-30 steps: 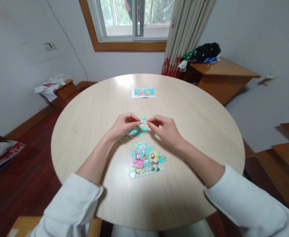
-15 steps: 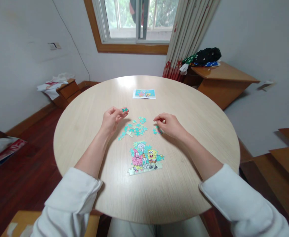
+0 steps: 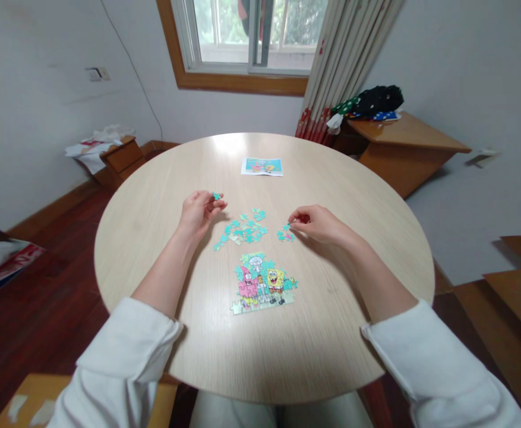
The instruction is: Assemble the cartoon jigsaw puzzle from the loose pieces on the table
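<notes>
My left hand (image 3: 198,209) is raised over the left part of the table, its fingers closed on a small teal jigsaw puzzle piece (image 3: 216,195). Thumb and fingers of my right hand (image 3: 316,222) are pinched at a teal puzzle piece (image 3: 287,226), on the edge of a small group of loose pieces (image 3: 286,236). Between the hands lies a larger spread of teal and pale green pieces (image 3: 246,230). Nearer to me is a partly joined puzzle (image 3: 260,285) with pink, white and yellow cartoon figures and an uneven outline.
A printed picture (image 3: 262,166) with similar figures lies at the far side of the round wooden table (image 3: 153,178). Behind it are a window and a curtain (image 3: 335,65). Cloths (image 3: 378,101) sit on a wooden desk (image 3: 403,131) at the right.
My left hand has shifted slightly left with its piece. My right hand has moved right and lower, bringing its fingertips to the edge of the small group of pieces.
</notes>
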Demonstrator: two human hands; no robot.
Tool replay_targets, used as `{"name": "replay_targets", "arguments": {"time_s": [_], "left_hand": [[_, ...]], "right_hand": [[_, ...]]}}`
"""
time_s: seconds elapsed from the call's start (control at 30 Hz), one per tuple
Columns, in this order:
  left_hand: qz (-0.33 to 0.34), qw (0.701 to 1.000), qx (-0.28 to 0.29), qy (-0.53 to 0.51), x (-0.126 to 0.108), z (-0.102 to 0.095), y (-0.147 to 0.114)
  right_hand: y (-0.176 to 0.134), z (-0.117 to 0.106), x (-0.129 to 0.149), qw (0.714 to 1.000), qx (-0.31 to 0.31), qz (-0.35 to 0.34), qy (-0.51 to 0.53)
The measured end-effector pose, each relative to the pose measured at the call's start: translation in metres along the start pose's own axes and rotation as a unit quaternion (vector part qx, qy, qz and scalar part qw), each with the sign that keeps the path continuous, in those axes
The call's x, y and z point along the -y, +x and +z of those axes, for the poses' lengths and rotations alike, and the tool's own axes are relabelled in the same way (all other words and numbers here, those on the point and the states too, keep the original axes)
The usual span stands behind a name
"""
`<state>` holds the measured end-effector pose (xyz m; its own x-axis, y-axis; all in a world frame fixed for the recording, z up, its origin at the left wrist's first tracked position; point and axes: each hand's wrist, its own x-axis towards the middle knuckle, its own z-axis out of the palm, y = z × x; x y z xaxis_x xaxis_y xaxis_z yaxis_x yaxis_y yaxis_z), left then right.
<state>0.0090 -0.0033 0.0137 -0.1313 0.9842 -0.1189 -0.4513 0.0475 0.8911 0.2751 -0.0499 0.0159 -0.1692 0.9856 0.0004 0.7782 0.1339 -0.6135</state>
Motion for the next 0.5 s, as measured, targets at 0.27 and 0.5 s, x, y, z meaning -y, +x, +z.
{"name": "replay_targets", "arguments": {"time_s": [0.27, 0.5], "left_hand": [[-0.009, 1.0, 0.014, 0.008, -0.001, 0.001, -0.001], [-0.003, 0.999, 0.043, 0.019, 0.0, -0.001, 0.001]], "right_hand": [[0.001, 0.011, 0.011, 0.998, -0.01, 0.005, -0.069], [0.002, 0.012, 0.011, 0.997, -0.022, 0.012, -0.079]]}}
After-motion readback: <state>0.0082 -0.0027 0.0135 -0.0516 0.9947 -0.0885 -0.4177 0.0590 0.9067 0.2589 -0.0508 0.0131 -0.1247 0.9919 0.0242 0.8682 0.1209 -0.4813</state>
